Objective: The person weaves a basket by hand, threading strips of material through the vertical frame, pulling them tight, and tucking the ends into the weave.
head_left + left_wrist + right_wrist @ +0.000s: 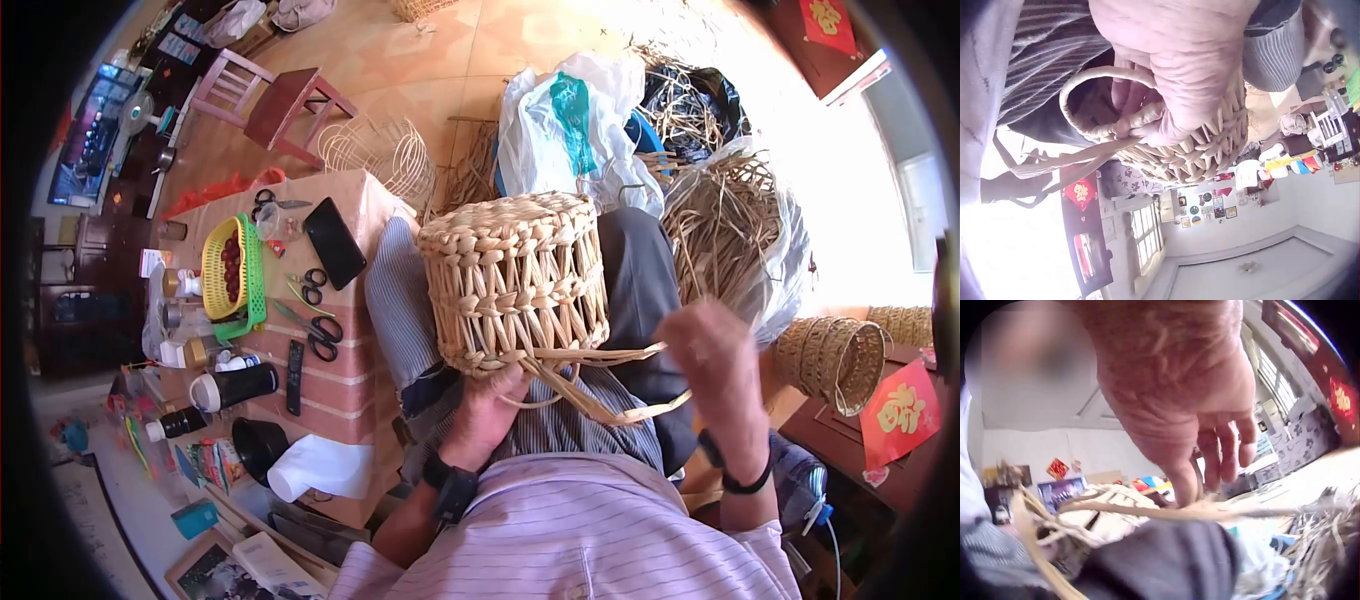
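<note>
A woven straw basket [520, 285] lies across the person's lap, its closed end facing away. The left hand [485, 415] grips its near rim; in the left wrist view the thumb of the left hand [1172, 75] presses where strands meet the rim [1110, 131], with fingers inside. Loose flat strands [600, 405] run from the rim toward the right. Blurred in the head view, the right hand [715, 370] is raised beside them. In the right wrist view, the right hand [1179, 394] pinches a long strand [1129, 510] at the thumb tip; its other fingers hang loosely bent.
On the left, a cloth-covered table [345, 395] bears scissors [322, 338], a phone [335, 243], a yellow basket [222, 270] and bottles. Bags of dry straw [725, 215] stand ahead to the right. Finished woven baskets [830, 365] lie at the right. A wooden chair [290, 110] stands beyond.
</note>
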A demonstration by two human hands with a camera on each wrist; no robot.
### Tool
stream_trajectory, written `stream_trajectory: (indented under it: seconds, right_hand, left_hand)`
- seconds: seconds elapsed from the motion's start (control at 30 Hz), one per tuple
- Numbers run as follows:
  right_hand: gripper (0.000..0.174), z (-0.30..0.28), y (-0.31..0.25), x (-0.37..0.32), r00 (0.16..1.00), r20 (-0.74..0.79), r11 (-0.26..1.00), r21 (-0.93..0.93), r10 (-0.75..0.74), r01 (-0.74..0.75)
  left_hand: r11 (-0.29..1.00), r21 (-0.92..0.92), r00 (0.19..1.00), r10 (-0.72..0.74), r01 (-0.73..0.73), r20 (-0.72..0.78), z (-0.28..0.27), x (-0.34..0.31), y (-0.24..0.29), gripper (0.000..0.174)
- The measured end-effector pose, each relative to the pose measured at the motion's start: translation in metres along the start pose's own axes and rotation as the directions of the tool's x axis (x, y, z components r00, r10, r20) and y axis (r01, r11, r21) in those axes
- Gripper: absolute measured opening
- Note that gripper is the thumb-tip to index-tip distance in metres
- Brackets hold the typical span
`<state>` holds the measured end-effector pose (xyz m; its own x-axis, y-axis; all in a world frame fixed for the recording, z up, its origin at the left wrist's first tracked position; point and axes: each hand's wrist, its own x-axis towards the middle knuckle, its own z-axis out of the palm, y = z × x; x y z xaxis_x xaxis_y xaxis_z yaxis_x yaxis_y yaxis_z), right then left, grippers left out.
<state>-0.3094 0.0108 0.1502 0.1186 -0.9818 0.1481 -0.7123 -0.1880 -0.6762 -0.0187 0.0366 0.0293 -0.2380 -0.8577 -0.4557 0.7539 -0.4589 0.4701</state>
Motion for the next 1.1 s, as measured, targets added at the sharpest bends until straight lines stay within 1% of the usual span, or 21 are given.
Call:
stream_trajectory:
  seconds: [0.03, 0.07, 0.1, 0.13, 0.2, 0.3, 0.4, 0.43, 0.53, 0.57, 0.6, 0.67, 0.7, 0.77, 0.87, 0.9, 1.0, 1.1]
  right_hand:
    - [0.021, 0.007, -0.024, 0.0, 0.994, 0.1, 0.997, 0.065, -0.052, 0.046]
    - [0.034, 0.021, -0.046, -0.001, 0.986, 0.166, 0.991, 0.135, -0.033, 0.011]
    - [0.045, 0.031, -0.057, 0.0, 0.963, 0.247, 0.991, 0.098, -0.109, 0.087]
    - [0.045, 0.04, -0.069, 0.003, 0.95, 0.287, 0.992, 0.002, -0.124, 0.129]
    - [0.043, 0.059, -0.067, 0.0, 0.931, 0.298, 0.964, -0.094, -0.213, 0.25]
    - [0.031, 0.059, -0.056, 0.001, 0.938, 0.309, 0.984, -0.028, -0.159, 0.176]
    - [0.018, 0.053, -0.047, 0.011, 0.969, 0.234, 0.975, 0.222, -0.077, 0.024]
    - [0.009, 0.059, -0.035, 0.014, 0.978, 0.2, 0.988, 0.152, -0.053, 0.022]
    - [0.009, 0.073, -0.021, 0.011, 0.969, 0.241, 0.985, 0.17, -0.056, 0.015]
    - [0.009, 0.072, -0.022, 0.007, 0.969, 0.245, 0.99, 0.143, -0.037, 0.002]
    - [0.009, 0.069, -0.025, 0.007, 0.973, 0.226, 0.995, 0.093, -0.045, 0.024]
    - [0.01, 0.061, -0.034, 0.009, 0.981, 0.185, 0.998, -0.007, -0.061, 0.064]
    - [0.013, 0.056, -0.043, 0.01, 0.977, 0.201, 0.998, -0.009, -0.064, 0.067]
    - [0.021, 0.051, -0.061, 0.007, 0.971, 0.229, 0.998, -0.011, -0.063, 0.067]
    - [0.033, 0.06, -0.065, 0.003, 0.934, 0.318, 0.974, -0.094, -0.165, 0.204]
    - [0.036, 0.065, -0.061, 0.002, 0.931, 0.32, 0.969, -0.108, -0.178, 0.222]
    - [0.028, 0.072, -0.061, 0.001, 0.925, 0.306, 0.954, -0.123, -0.224, 0.272]
    - [0.022, 0.068, -0.063, 0.009, 0.922, 0.277, 0.942, -0.122, -0.272, 0.314]
  left_hand:
    - [1.0, 0.012, 1.0, 0.017, -0.017, 0.009, -0.001, -0.002, -0.005, 0.073]
    - [0.999, 0.018, 0.999, 0.037, -0.038, 0.019, -0.002, -0.003, -0.008, 0.073]
    - [0.999, 0.033, 0.998, 0.014, -0.016, 0.056, 0.002, -0.002, -0.004, 0.075]
    - [0.999, 0.042, 0.998, 0.01, -0.013, 0.066, 0.005, 0.0, -0.003, 0.075]
    - [0.998, 0.063, 0.997, -0.001, -0.004, 0.08, 0.005, -0.001, -0.002, 0.075]
    - [0.999, 0.045, 0.998, 0.028, -0.03, 0.05, 0.0, -0.001, -0.005, 0.073]
    - [0.992, 0.117, 0.999, 0.029, -0.034, 0.044, -0.002, -0.003, -0.006, 0.07]
    - [0.991, 0.132, 0.998, 0.02, -0.027, 0.056, -0.003, -0.004, -0.007, 0.069]
    - [0.987, 0.158, 0.995, 0.016, -0.031, 0.095, -0.001, 0.002, -0.004, 0.066]
    - [0.988, 0.15, 0.994, 0.022, -0.038, 0.104, 0.001, 0.002, -0.004, 0.066]
    - [0.989, 0.144, 0.993, 0.026, -0.042, 0.114, 0.003, 0.002, -0.003, 0.066]
    - [0.991, 0.128, 0.996, 0.019, -0.03, 0.086, 0.009, 0.001, -0.001, 0.066]
    - [0.992, 0.12, 0.997, 0.018, -0.026, 0.072, 0.011, 0.001, -0.001, 0.066]
    - [0.994, 0.104, 0.996, 0.029, -0.039, 0.09, 0.001, 0.003, -0.006, 0.066]
    - [0.997, 0.078, 0.996, 0.021, -0.028, 0.091, -0.004, 0.007, -0.008, 0.065]
    - [0.998, 0.067, 0.997, 0.017, -0.022, 0.081, -0.006, 0.007, -0.009, 0.065]
    - [0.99, 0.138, 0.996, 0.024, -0.035, 0.081, -0.009, 0.008, -0.01, 0.065]
    - [0.996, 0.072, 0.994, 0.04, -0.047, 0.097, 0.005, 0.007, -0.004, 0.064]
